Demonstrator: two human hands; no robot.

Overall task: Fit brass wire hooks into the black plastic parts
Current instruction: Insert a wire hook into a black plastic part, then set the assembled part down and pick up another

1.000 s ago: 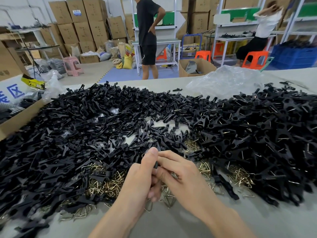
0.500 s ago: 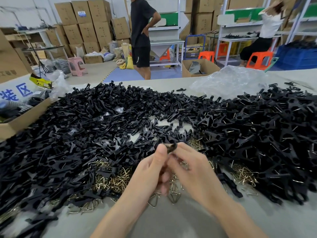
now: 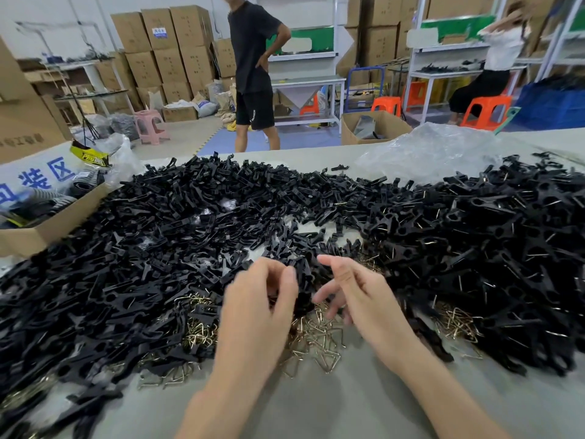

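1. Brass hooks lie in a loose tangle on the table, directly under the gap between the two hands and on the person's side of the heap.
2. Black parts bank up in a wide arc beyond the hands and out to both sides. The nearest ones touch the far edge of the hooks.
3. Left hand: fingers curled in toward the thumb, something dark at the tips. Cannot tell whether that is a held part or the heap behind.
4. Right hand: fingers slack and spread, holding nothing, hanging just above the hooks.
5. Hooks point every way and share no long axis, so any one picked up probably needs turning before it seats.
6. Right hand looks nearer the hooks: a short drop down and toward the person. Left hand sits nearer the bare parts on its own side.
7. Parts in the right-side heap show wire ends, so they are likely fitted already.
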